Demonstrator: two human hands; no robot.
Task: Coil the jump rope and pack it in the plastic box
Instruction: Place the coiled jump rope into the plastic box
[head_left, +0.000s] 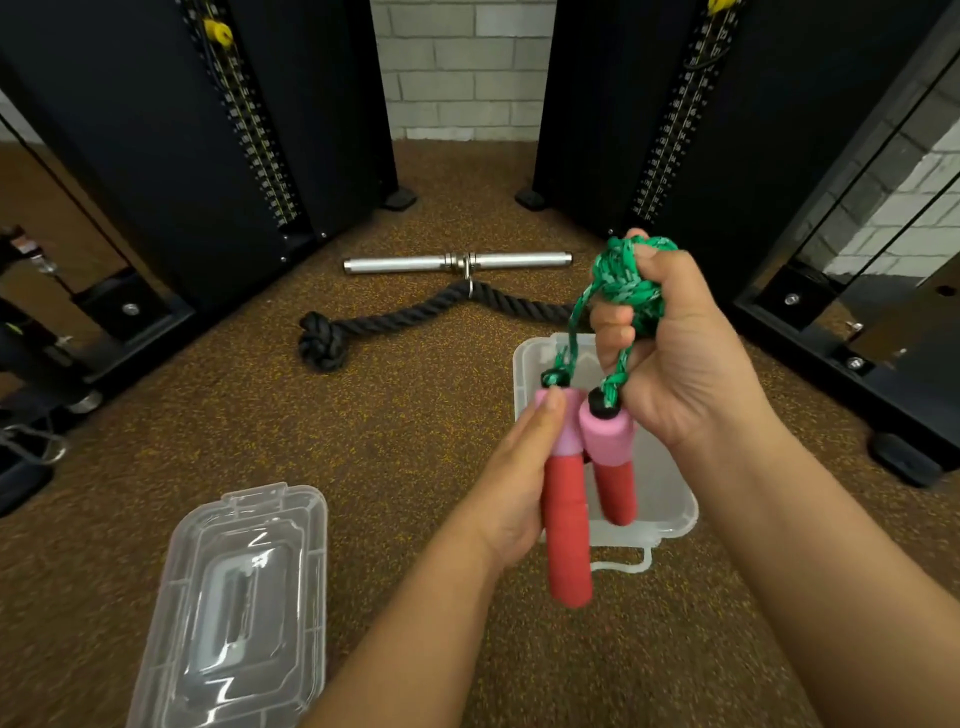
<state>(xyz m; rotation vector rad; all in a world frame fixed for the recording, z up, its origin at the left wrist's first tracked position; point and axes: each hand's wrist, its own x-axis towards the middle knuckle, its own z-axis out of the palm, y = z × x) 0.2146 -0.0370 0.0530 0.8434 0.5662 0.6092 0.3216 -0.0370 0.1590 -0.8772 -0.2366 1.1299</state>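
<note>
The jump rope has a green braided cord (626, 283) and two pink-and-red foam handles. My right hand (675, 353) is closed around the bunched green cord, held above the box. Two short lengths of cord run down to the handles. My left hand (511, 483) grips the longer-looking handle (566, 530), fingers along its pink top. The second handle (613, 457) hangs beside it, touching it. Under both hands the clear plastic box (675, 499) stands open on the floor, mostly hidden by the hands and handles.
The box's clear lid (234, 608) lies on the brown speckled floor at lower left. Beyond the box lie a black thick rope attachment (395, 319) and a chrome bar (457, 261). Black weight-stack machines (218, 156) stand left and right, with a brick wall behind.
</note>
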